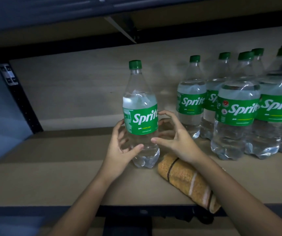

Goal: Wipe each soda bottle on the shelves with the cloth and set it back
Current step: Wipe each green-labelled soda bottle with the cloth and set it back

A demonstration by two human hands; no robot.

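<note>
- The Sprite bottle (141,114) stands upright on the shelf board (60,176), a little left of the middle, well apart from the other bottles.
- It is clear plastic with a green screw cap, a long tapering neck and a lobed, petal-shaped base; the liquid inside is colourless and fills it to just above the label.
- A glossy green label wraps its waist, with white "Sprite" lettering slanting upward and a small yellow line beneath.
- The left hand (122,149) cups the bottle's lower left side — thumb lying across the front below the label, fingers curled round behind and showing through the clear plastic.
- The right hand (174,135) is at the bottle's right side, fingers curved and spread; the index fingertip reaches the label's edge and the thumb tip points at the front of the body. Whether this hand truly grips or only brushes the plastic I cannot tell.
- The cloth (188,181) lies rolled on the board just right of the bottle's base, under the right wrist — a coarse, mustard-yellow weave with dark and pale stripes, its near end hanging over the shelf's front edge.
- A cluster of matching bottles (239,113) stands at the right, packed close together, their green caps and labels alike.
- The board is matte tan, like fibreboard, carried on a dark metal frame (19,97) with a perforated upright at the left.
</note>
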